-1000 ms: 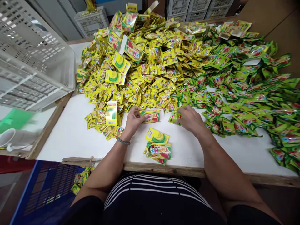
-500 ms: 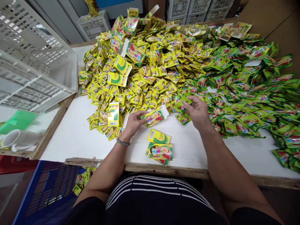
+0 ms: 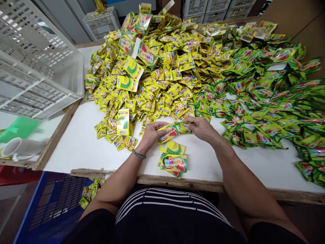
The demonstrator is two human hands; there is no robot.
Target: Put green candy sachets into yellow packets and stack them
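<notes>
Left hand (image 3: 151, 135) grips a box (image 3: 168, 133); right hand (image 3: 204, 129) pinches a green sachet (image 3: 183, 127) against its open end.

Nearest, a blue crate (image 3: 48, 206) stands below the tabletop (image 3: 76, 145) on the left. Just inside the near edge lies a stack (image 3: 174, 164) of flat boxes, with a yellow flat box (image 3: 173, 148) just behind it. Over these the left fingers are closed around the tilted box, held just above the tabletop. The right fingers are narrow on the sachet, which touches the box's right end. Beyond the hands a yellow pile (image 3: 157, 78) of sachets carries several flat boxes. It meets a green pile (image 3: 266, 98) to its right. At the left sit a cup (image 3: 11, 148) and a tipped white crate (image 3: 38, 67). More crates (image 3: 101, 20) stand at the far edge.
</notes>
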